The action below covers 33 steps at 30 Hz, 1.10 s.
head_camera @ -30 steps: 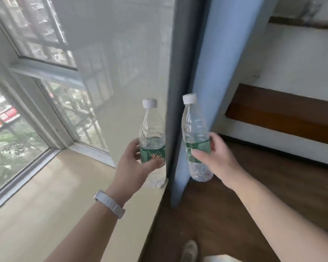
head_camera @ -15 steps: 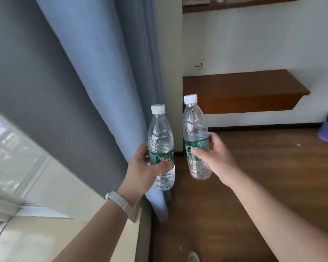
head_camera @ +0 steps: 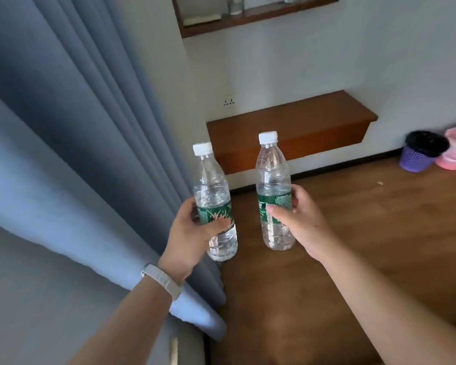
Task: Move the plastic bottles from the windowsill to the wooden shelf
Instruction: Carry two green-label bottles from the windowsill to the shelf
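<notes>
- The left hand (head_camera: 188, 233) has its fingers clamped round the green label of one plastic bottle (head_camera: 215, 204); the right hand (head_camera: 298, 219) grips a second bottle (head_camera: 273, 193) likewise.
- Both bottles are upright, capped, held in the air above the floor (head_camera: 353, 233).
- Step in hand: carrying.
- The wooden shelf (head_camera: 295, 122) lies farther off, bare; next calls for stepping closer and standing each bottle on it.

Green labels on left bottle (head_camera: 214, 201) and right bottle (head_camera: 273, 191), print too blurred to read
</notes>
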{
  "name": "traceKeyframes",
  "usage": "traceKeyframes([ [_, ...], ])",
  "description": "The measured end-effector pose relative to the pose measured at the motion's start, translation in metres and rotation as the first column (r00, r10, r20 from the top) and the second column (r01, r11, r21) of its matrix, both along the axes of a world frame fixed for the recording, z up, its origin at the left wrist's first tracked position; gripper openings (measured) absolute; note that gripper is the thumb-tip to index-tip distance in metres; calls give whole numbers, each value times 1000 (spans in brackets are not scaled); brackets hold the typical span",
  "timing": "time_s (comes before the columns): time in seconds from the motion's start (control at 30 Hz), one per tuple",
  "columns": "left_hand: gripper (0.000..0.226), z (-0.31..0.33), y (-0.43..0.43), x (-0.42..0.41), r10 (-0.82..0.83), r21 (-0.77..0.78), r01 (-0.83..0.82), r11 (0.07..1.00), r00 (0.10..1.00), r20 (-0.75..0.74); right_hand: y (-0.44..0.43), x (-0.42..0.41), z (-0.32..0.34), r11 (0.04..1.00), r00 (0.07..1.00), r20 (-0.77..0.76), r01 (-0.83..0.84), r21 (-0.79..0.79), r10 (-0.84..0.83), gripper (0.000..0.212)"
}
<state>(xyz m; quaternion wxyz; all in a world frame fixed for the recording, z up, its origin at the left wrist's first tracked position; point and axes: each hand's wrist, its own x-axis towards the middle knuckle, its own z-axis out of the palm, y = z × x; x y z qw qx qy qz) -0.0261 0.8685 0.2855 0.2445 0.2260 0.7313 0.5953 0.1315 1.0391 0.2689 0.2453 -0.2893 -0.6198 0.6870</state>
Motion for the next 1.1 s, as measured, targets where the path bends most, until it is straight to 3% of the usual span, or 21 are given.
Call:
traceKeyframes([
  [0.1,69,-3,29,-7,-54,1,54,999,998,21,16,6,-5,998,998,28,62,-2,-62,53],
  [0.27,60,-12,86,-24,-154,0,154,988,986,59,50,6,-7,983,978,96,183,24,-184,50],
  [0.5,65,-19,177,-86,-313,57,308,950,944,108,111,-37,3,945,924,206,305,116,-323,48],
  [0.8,64,-9,267,-191,-372,142,357,923,923,95,174,-128,17,933,919,179,329,145,-352,46],
  [1.1,59,-7,323,-242,-346,144,331,933,933,102,235,-168,12,910,901,154,383,157,-406,42],
])
